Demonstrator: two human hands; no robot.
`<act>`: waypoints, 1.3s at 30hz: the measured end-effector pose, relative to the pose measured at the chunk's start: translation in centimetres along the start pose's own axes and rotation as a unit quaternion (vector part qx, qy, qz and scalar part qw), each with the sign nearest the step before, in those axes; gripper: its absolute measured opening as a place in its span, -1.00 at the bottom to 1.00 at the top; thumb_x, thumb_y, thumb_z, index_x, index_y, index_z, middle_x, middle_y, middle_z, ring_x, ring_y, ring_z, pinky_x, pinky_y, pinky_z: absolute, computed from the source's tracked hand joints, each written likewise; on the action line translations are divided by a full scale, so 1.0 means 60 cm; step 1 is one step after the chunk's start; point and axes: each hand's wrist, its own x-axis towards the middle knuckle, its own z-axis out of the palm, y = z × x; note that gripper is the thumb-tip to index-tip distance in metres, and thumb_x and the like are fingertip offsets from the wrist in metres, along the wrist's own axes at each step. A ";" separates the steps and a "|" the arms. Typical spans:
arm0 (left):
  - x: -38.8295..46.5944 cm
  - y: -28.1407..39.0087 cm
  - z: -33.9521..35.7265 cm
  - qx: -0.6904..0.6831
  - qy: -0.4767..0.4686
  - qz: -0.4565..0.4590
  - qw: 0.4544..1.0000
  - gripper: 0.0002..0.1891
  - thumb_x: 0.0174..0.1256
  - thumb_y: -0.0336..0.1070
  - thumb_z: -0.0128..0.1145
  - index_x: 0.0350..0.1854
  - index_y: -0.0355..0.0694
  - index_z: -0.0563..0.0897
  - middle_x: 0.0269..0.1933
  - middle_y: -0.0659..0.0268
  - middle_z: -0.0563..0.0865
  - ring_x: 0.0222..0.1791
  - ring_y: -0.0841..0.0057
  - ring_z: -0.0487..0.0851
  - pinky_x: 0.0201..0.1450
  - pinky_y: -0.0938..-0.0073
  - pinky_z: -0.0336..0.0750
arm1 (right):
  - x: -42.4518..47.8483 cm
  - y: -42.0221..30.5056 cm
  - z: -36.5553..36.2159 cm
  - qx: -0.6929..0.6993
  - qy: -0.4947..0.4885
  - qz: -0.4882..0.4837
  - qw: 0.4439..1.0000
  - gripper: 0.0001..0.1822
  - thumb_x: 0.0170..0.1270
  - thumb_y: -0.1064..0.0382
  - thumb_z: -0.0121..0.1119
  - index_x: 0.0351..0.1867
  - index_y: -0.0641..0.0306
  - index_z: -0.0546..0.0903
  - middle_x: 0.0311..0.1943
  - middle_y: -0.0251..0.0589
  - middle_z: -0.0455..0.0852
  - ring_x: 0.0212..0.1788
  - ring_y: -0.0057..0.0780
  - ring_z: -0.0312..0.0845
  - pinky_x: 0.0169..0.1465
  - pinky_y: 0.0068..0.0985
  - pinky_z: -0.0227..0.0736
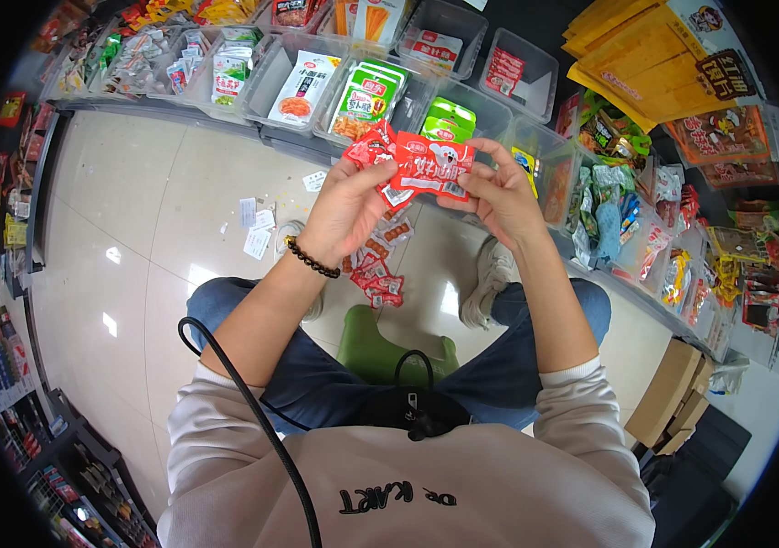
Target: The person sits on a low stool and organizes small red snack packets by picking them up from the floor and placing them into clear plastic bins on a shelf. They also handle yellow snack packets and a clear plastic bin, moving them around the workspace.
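Note:
Between my two hands are small red snack packets. My left hand (355, 198), with a dark bead bracelet (312, 259) at the wrist, pinches a red packet (369, 145) at the left. My right hand (502, 195) grips the right edge of another red packet (432, 166), which has a white cartoon figure and printed writing. The two packets overlap, and part of the left one is hidden. Below them, more red packets (379, 281) lie on the floor between my feet. Just beyond my hands stands a clear plastic bin with green snack bags (449, 120).
Clear bins of snack bags (303, 89) line the shelf in front and curve to the right. Large yellow bags (643, 68) hang at the upper right. Paper labels (257, 241) lie on the tiled floor. Beneath me is a green stool (375, 346). Cardboard boxes (670, 397) stand at right.

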 end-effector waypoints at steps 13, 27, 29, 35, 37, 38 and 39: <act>0.008 -0.022 -0.009 0.077 0.007 0.077 0.994 -0.72 0.11 -0.57 0.09 -0.09 -0.34 0.46 -0.16 0.22 0.60 -0.13 0.52 0.56 -0.04 0.46 0.47 | 0.006 0.008 0.001 -0.100 0.012 -0.025 0.995 -0.76 0.06 0.50 0.16 -0.25 0.23 0.42 -0.32 -0.26 0.63 -0.26 -0.56 0.56 -0.20 -0.56 0.51; 0.006 -0.024 -0.009 -0.025 0.002 0.042 0.999 -0.71 0.11 -0.51 0.07 -0.08 -0.32 0.43 -0.14 0.20 0.58 -0.13 0.43 0.56 -0.03 0.35 0.46 | 0.006 0.021 0.031 -0.063 -0.055 0.009 0.996 -0.63 0.02 0.54 0.10 -0.06 0.36 0.50 -0.19 -0.16 0.58 -0.27 -0.58 0.53 -0.30 -0.62 0.48; 0.006 -0.027 -0.019 -0.028 0.012 0.010 1.000 -0.66 0.11 -0.46 0.05 -0.03 -0.33 0.40 -0.11 0.18 0.56 -0.11 0.39 0.55 -0.01 0.32 0.45 | 0.004 0.029 0.024 -0.123 -0.074 -0.006 0.990 -0.58 -0.02 0.55 0.12 -0.03 0.36 0.48 -0.18 -0.18 0.58 -0.28 -0.61 0.52 -0.29 -0.65 0.46; -0.003 -0.046 -0.037 -0.055 -0.027 -0.095 0.994 -0.51 0.11 -0.33 -0.06 0.11 -0.42 0.28 -0.01 0.00 0.49 -0.04 0.24 0.53 0.05 0.26 0.42 | -0.010 0.033 0.028 -0.205 -0.094 0.000 0.974 -0.59 -0.04 0.53 0.15 -0.05 0.38 0.49 -0.46 -0.39 0.56 -0.40 -0.73 0.46 -0.30 -0.71 0.41; -0.003 -0.051 -0.032 -0.076 -0.029 -0.109 0.991 -0.52 0.10 -0.33 -0.08 0.10 -0.41 0.28 0.01 -0.02 0.47 0.01 0.21 0.49 0.08 0.11 0.38 | -0.012 0.026 0.032 -0.227 -0.077 -0.004 0.971 -0.68 -0.01 0.51 0.15 -0.14 0.36 0.54 -0.54 -0.47 0.51 -0.47 -0.75 0.42 -0.38 -0.72 0.40; -0.005 -0.053 -0.027 -0.092 -0.028 -0.122 0.988 -0.53 0.10 -0.33 -0.09 0.09 -0.41 0.28 0.01 -0.03 0.47 0.03 0.20 0.48 0.09 0.05 0.36 | -0.011 0.028 0.027 -0.234 -0.064 0.003 0.970 -0.70 -0.01 0.50 0.15 -0.16 0.36 0.55 -0.54 -0.47 0.51 -0.49 -0.76 0.41 -0.40 -0.72 0.39; -0.006 -0.055 -0.023 -0.108 -0.028 -0.138 0.984 -0.54 0.10 -0.33 -0.10 0.08 -0.40 0.28 0.01 -0.04 0.47 0.04 0.19 0.47 0.09 0.00 0.34 | -0.011 0.029 0.022 -0.240 -0.049 0.010 0.970 -0.73 0.00 0.49 0.14 -0.19 0.37 0.56 -0.55 -0.47 0.51 -0.50 -0.76 0.41 -0.43 -0.72 0.38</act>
